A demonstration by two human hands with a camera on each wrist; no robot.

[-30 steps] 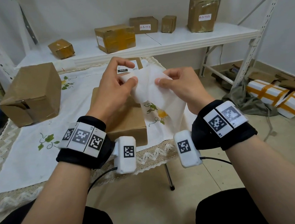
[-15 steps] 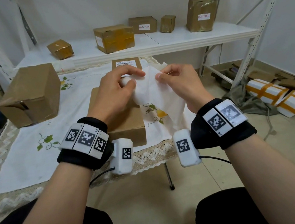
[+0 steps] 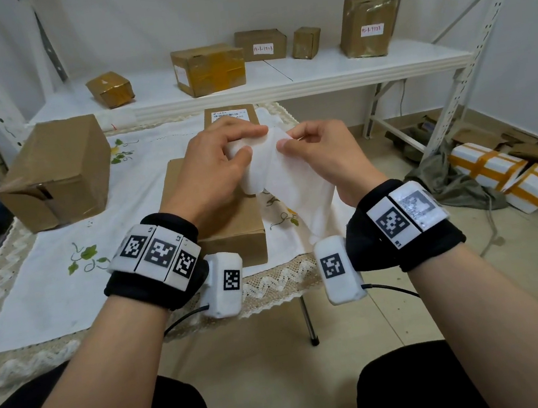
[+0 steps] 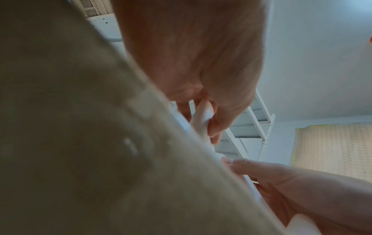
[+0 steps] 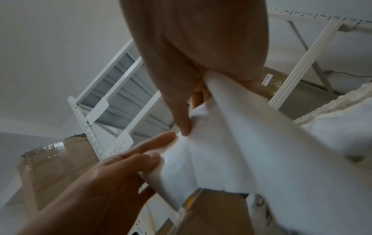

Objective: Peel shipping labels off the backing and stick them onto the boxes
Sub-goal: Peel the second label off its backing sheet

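An embroidered white tablecloth [image 3: 51,291] covers the table; white-and-orange wrapped parcels [image 3: 508,181] lie on the floor.

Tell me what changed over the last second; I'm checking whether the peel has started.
Both hands lowered slightly, uncovering the small labelled box behind. The left hand and right hand still pinch the white label sheet at its top edge; no label visibly separated. The brown cardboard boxes on the table stayed put.

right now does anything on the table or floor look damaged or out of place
Yes. The big cardboard box at the table's left has a torn, gaping flap on its near side. On the floor at right, white parcels with orange tape lie tumbled beside flattened cardboard and a crumpled cloth.
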